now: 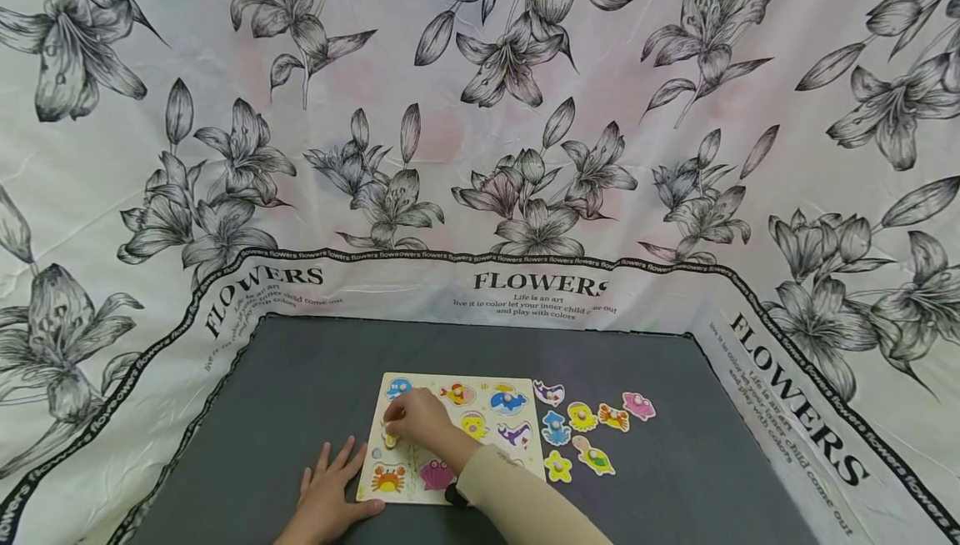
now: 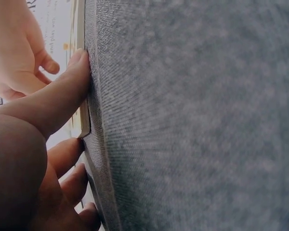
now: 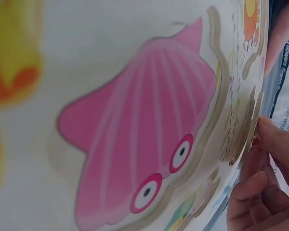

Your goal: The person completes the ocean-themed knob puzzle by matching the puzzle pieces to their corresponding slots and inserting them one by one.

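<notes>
A cream puzzle board (image 1: 411, 491) printed with sea animals lies on the grey table. My right hand (image 1: 420, 418) is over its left part, thumb and fingers pinching a thin puzzle piece by a small red knob. In the right wrist view the held puzzle piece (image 3: 254, 126) appears edge-on, close to the board, so its picture is hidden. My left hand (image 1: 327, 491) lies at the board's near left corner with spread fingers. In the left wrist view its thumb (image 2: 70, 91) touches the board's edge. The pink shell picture (image 3: 144, 125) fills much of the right wrist view.
Right of the board lie several loose knobbed pieces, among them a purple-and-white shark (image 1: 548, 393), a pink shell (image 1: 639, 406), a crab (image 1: 613, 417), a turtle (image 1: 596, 457) and a yellow starfish (image 1: 557, 467). A flower-printed cloth (image 1: 540, 295) surrounds the table.
</notes>
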### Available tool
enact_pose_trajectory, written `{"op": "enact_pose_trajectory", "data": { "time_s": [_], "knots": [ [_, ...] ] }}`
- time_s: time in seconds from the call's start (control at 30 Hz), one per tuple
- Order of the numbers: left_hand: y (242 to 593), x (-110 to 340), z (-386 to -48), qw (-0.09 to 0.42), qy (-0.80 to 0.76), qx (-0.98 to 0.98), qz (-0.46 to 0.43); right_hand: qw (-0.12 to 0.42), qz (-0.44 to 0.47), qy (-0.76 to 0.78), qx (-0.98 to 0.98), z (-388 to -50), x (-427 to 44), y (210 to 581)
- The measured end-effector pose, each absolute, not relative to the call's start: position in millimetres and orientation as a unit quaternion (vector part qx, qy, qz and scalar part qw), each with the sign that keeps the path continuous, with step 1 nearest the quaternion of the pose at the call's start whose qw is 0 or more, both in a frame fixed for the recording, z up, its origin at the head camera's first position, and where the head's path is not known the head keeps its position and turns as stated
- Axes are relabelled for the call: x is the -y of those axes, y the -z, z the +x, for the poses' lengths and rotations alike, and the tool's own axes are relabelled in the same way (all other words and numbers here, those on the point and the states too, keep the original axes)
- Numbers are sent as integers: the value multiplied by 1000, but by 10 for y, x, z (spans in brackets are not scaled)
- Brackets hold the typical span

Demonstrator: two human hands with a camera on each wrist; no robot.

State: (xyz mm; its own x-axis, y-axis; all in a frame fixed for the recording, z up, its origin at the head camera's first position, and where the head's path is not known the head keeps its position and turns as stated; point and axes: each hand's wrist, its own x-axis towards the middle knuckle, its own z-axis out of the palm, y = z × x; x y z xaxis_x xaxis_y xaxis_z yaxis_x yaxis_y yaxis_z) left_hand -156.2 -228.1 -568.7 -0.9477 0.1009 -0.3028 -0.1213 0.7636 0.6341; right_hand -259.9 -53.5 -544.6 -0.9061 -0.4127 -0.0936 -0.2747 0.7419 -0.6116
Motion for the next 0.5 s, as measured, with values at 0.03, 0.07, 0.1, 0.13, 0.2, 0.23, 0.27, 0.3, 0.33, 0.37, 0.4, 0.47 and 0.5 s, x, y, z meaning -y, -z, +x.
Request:
{"op": "enact_pose_trajectory", "data": {
  "time_s": [0.03, 0.07, 0.1, 0.13, 0.2, 0.23, 0.27, 0.3, 0.33, 0.37, 0.4, 0.47, 0.5],
  "knots": [
    [5680, 2281, -1562, 161, -343, -925, -5, 113, -183, 307, -927, -2598, 542, 5444],
    [5673, 2280, -1560, 161, -342, -926, -5, 114, -181, 306, -928, -2593, 548, 5437],
    [5667, 2279, -1558, 161, -342, -926, -5, 114, -180, 305, -928, -2589, 553, 5433],
    [5662, 2277, -1557, 162, -341, -926, -5, 113, -179, 303, -929, -2587, 556, 5433],
    [5654, 2276, -1554, 162, -340, -926, -6, 114, -178, 302, -930, -2584, 561, 5428],
    [5653, 2274, -1550, 161, -341, -926, -7, 115, -177, 301, -930, -2584, 561, 5431],
    [5652, 2272, -1546, 160, -342, -926, -7, 117, -176, 301, -930, -2584, 561, 5433],
    [5652, 2271, -1543, 158, -343, -926, -6, 118, -175, 300, -930, -2586, 560, 5438],
    [5652, 2271, -1539, 158, -344, -926, -6, 120, -174, 300, -930, -2587, 559, 5442],
    [5654, 2271, -1537, 156, -345, -925, -6, 120, -174, 299, -930, -2589, 558, 5447],
    [5655, 2271, -1535, 155, -347, -925, -6, 121, -174, 298, -931, -2590, 556, 5453],
    [5662, 2271, -1533, 154, -348, -925, -5, 121, -177, 295, -931, -2592, 553, 5461],
    [5668, 2271, -1534, 154, -348, -925, -5, 120, -178, 294, -931, -2592, 552, 5463]
  ]
}}
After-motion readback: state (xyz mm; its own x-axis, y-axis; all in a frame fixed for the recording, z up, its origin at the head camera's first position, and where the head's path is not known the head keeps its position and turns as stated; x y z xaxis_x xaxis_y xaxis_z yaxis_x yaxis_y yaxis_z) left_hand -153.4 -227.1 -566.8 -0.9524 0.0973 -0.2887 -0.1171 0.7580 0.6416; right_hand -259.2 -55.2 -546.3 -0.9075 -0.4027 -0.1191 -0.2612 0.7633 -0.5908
